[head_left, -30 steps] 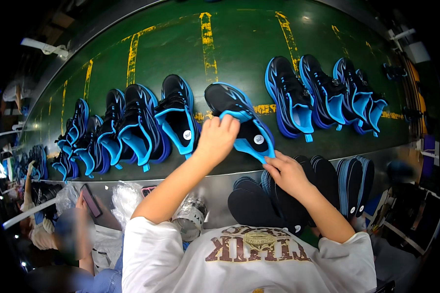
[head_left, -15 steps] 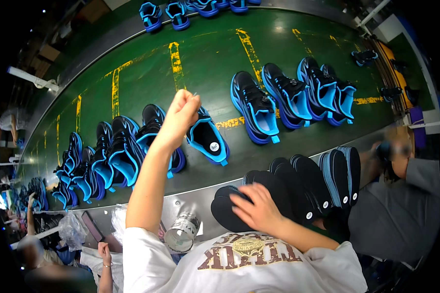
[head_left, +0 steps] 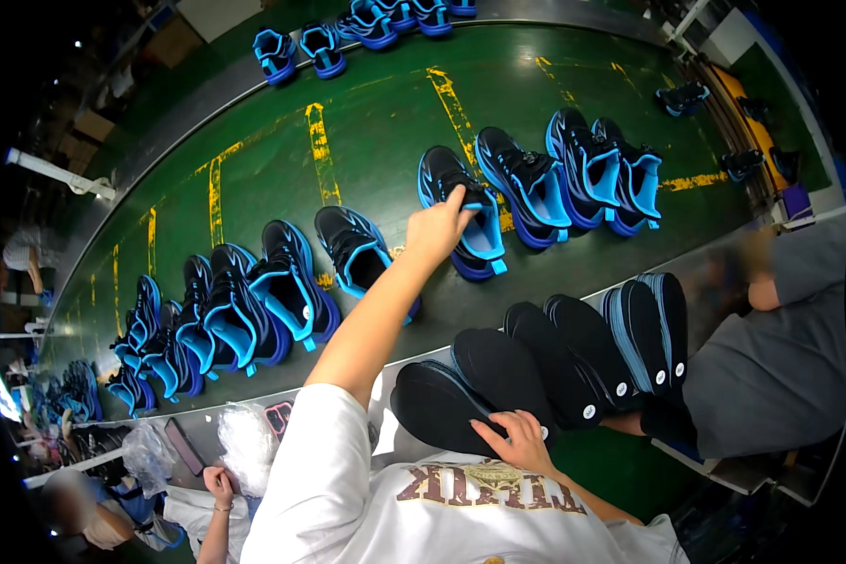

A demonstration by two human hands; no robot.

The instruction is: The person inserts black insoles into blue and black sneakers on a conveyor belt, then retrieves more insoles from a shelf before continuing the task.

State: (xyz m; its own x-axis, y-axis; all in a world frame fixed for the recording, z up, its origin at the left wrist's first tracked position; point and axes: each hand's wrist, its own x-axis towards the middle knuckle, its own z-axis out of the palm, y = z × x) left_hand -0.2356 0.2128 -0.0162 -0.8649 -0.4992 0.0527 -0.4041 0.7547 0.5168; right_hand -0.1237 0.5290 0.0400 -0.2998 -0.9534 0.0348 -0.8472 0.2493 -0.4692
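Observation:
Black sneakers with bright blue lining and soles stand in a row on the green table. My left hand [head_left: 434, 228] reaches out to one sneaker [head_left: 484, 240] right of the middle. Its thumb and index finger close at the tongue by the shoe's opening; the other fingers curl out of sight. Left of my forearm, partly covered by it, stands another sneaker [head_left: 357, 249]. My right hand [head_left: 524, 442] lies on the near end of the black insoles [head_left: 442, 409], fingers apart, thumb stretched to the left. No insole is lifted off.
More insoles [head_left: 573, 343] lie fanned out along the table edge to the right. Several sneakers [head_left: 230, 310] line the left; others [head_left: 376, 23] stand along the far edge. Clear plastic bags [head_left: 246, 446] lie near left. Other people work at both sides, one in grey clothing [head_left: 771, 376] at right.
My left hand has moved right, from above one sneaker to the tongue of another. My right hand has slid toward me, to the insoles' near end. The view has shifted slightly.

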